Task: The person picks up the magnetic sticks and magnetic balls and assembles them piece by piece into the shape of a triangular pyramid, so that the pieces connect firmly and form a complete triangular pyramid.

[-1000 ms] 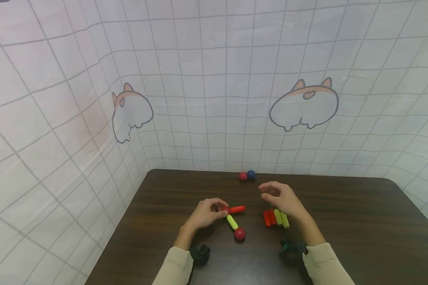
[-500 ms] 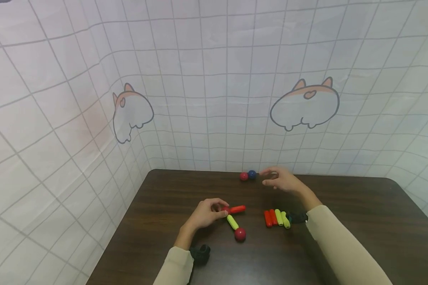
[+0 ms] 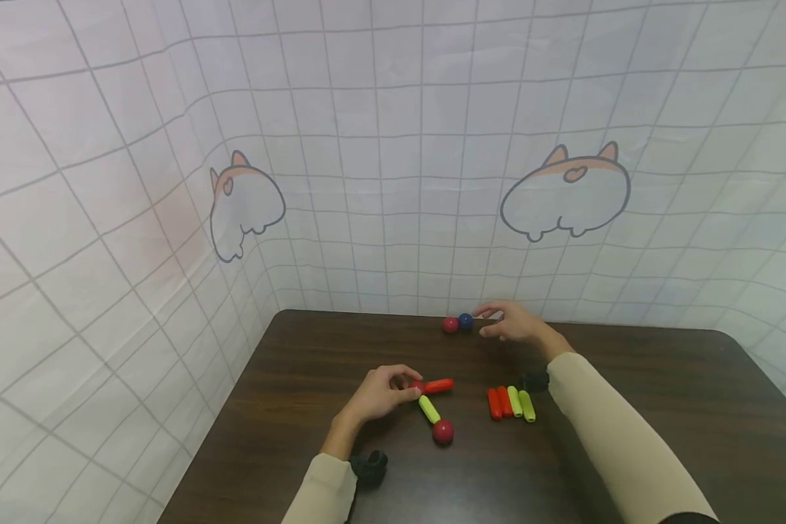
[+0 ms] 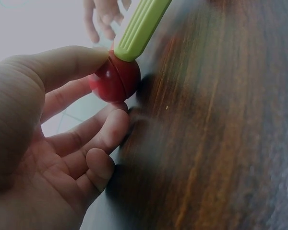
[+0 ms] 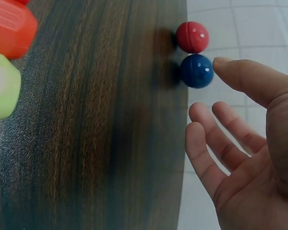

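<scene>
With thumb and fingers, my left hand (image 3: 381, 393) pinches a red ball (image 4: 105, 84) on the table. A red ridged stick (image 3: 439, 386) extends rightward from that ball. Just below, a yellow-green stick (image 3: 430, 410) has one end by the held ball and a second red ball (image 3: 442, 431) at its other end. Toward the table's back edge, my right hand (image 3: 514, 322) reaches with fingers spread and holds nothing. Its thumb tip is close to a blue ball (image 5: 197, 71); whether they touch I cannot tell. Another red ball (image 5: 192, 37) sits against the blue one.
Two red sticks (image 3: 499, 402) and two yellow-green sticks (image 3: 521, 405) lie side by side on the dark wooden table (image 3: 340, 342), below the right forearm. Behind the table's far edge hangs a white gridded curtain (image 3: 393, 218).
My right hand has moved from above the row of sticks back to the blue ball at the far edge. The left hand has kept its hold on the red ball.
</scene>
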The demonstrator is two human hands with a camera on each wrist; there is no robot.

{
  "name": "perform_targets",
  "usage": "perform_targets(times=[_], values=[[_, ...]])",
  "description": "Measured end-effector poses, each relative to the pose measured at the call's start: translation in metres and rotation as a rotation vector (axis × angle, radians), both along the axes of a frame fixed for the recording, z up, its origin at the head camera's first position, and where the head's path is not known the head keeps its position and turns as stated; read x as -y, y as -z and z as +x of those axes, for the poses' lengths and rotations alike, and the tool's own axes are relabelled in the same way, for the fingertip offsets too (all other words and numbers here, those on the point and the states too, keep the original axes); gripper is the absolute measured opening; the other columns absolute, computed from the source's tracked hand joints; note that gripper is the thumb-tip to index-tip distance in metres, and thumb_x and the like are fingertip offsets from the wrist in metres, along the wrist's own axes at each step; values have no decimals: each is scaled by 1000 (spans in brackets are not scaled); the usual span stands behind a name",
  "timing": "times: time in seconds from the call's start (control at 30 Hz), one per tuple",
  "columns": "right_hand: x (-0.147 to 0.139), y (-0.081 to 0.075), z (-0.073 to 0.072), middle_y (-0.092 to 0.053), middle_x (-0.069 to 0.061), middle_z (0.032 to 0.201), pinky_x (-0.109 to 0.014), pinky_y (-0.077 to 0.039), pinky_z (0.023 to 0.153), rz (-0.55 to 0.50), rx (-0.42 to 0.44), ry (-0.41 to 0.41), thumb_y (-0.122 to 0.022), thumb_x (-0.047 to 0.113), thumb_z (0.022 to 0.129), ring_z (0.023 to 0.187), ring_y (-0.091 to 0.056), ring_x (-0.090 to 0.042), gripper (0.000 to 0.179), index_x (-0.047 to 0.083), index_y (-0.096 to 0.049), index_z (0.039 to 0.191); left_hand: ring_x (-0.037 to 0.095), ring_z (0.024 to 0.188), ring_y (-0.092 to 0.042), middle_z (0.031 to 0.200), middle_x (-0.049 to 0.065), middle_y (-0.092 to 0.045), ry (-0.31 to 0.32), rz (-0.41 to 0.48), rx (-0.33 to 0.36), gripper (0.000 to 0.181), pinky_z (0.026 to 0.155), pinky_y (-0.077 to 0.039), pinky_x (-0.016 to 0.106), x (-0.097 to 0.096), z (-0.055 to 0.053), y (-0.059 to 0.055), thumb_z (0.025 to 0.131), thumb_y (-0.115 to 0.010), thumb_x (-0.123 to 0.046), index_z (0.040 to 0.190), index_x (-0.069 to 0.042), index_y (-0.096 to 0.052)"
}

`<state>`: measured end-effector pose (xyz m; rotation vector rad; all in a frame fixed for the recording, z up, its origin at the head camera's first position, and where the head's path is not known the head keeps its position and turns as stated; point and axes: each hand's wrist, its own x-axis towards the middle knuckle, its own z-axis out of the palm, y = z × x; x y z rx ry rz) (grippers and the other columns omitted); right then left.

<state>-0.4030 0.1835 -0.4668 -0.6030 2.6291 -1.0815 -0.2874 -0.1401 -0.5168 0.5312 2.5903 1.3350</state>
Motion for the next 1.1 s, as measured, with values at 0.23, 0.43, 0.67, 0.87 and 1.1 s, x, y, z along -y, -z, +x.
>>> perform_targets(times=[0.23,0.43,0.67,0.87,1.1], values=[[4,8,-8,-52,-34,141,-41,-59,78,-27,27,10,-70,8,94,112,-63,-40,50,3,-56,141,11,68,-55,90,-1,-66,-1,-8,-3,24,59,-45,27,0,-1,3,95,-74,-31,115,-20,-74],[10,14,-14,-51,-33,142,-40,-58,76,-36,36,8,-70,8,94,113,-62,-41,52,4,-54,143,12,68,-56,91,-1,-67,-3,3,5,23,59,-46,28,0,-1,3,95,-74,-31,115,-21,-74],[20,20,-17,-50,-33,143,-40,-58,77,-38,38,25,-68,7,96,119,-59,-45,51,4,-54,144,12,67,-55,92,-2,-67,-12,-3,4,21,59,-46,28,1,-1,2,95,-74,-31,114,-22,-74],[25,25,-20,-50,-34,143,-42,-59,77,-27,32,66,-67,6,96,120,-59,-45,48,4,-55,142,11,65,-54,91,-2,-67,-7,0,1,22,58,-45,27,1,1,2,95,-74,-31,115,-21,-74],[29,30,-23,-54,-33,138,-36,-57,71,-34,28,97,-67,6,96,100,-66,-33,45,4,-57,140,11,64,-53,90,-2,-66,1,8,-5,25,58,-44,27,2,1,3,95,-73,-31,117,-19,-74]])
